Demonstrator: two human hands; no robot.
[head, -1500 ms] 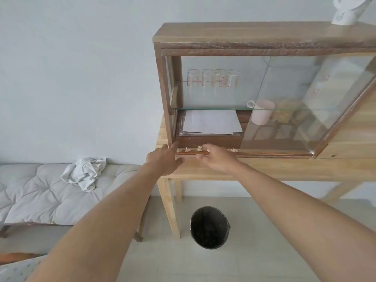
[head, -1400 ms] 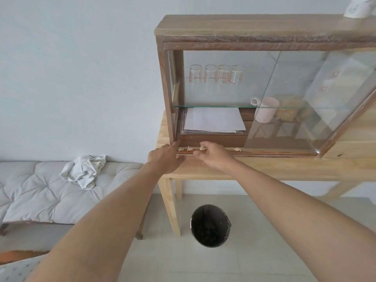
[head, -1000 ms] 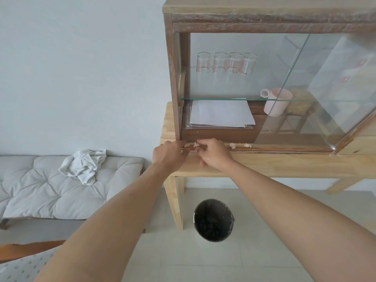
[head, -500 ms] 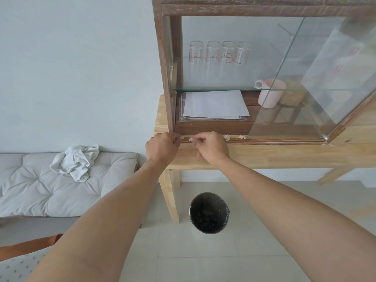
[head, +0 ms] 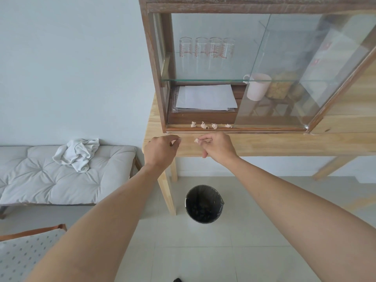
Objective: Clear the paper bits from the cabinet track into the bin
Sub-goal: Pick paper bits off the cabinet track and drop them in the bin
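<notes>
Several small crumpled paper bits (head: 210, 125) lie in a row in the cabinet track (head: 264, 129), at the open left end of the wooden glass-door cabinet. My right hand (head: 217, 146) hovers just below the track over the table edge, with one paper bit (head: 196, 141) pinched between thumb and fingertip. My left hand (head: 161, 150) is beside it with fingertips pinched together on a pale bit that barely shows. The black-lined bin (head: 204, 204) stands on the floor under the table, directly below my hands.
The cabinet rests on a light wooden table (head: 264, 144). Inside are glasses (head: 207, 50), a paper stack (head: 205, 97) and a pink mug (head: 257, 86). A grey cushioned bench (head: 40, 178) with a white cloth (head: 76, 154) stands left. A dotted chair seat (head: 24, 255) is at bottom left.
Both hands have come away from the track and down toward me, each pinching a paper bit. The remaining bits in the track are now uncovered.
</notes>
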